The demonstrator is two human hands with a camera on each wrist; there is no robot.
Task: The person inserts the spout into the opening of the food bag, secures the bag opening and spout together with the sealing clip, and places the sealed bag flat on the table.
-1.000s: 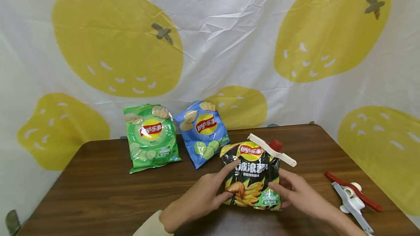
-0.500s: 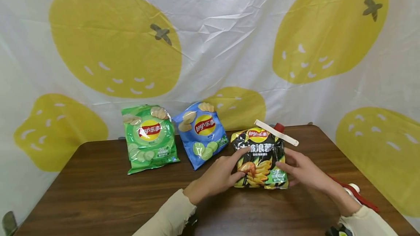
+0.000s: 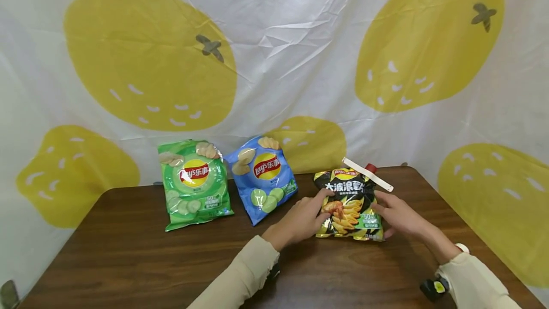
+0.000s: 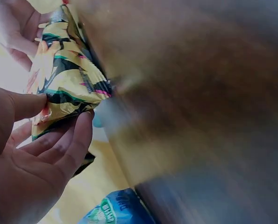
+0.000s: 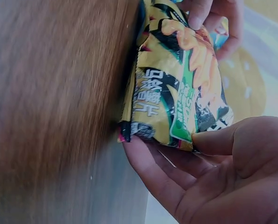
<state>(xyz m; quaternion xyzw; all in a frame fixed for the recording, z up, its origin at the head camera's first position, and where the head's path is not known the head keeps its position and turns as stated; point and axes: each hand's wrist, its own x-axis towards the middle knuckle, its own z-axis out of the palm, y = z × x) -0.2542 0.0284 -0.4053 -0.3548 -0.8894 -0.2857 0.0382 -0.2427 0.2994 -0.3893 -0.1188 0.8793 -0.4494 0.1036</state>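
Observation:
A black and yellow chip bag (image 3: 349, 213) stands near the back right of the table, between both hands. A white sealing clip with a red cap (image 3: 367, 174) spans its top edge at a slant. My left hand (image 3: 302, 218) grips the bag's left side, thumb in front and fingers behind, as the left wrist view shows. On the opposite side my right hand (image 3: 401, 216) holds the bag the same way, its thumb (image 5: 216, 141) pressing the front. The bag's lower edge is at the tabletop; the wrist views cannot settle whether it touches.
To the left, a green chip bag (image 3: 195, 185) and a blue chip bag (image 3: 263, 178) lean against the lemon-print cloth (image 3: 283, 85). Behind the right forearm, part of a white clip cap (image 3: 462, 248) shows. The wooden table (image 3: 141, 261) extends toward the front.
Both hands have carried the black chip bag, with its clip, backward and to the right, nearer the cloth. The right forearm now covers most of the loose clips. The green and blue bags stay put.

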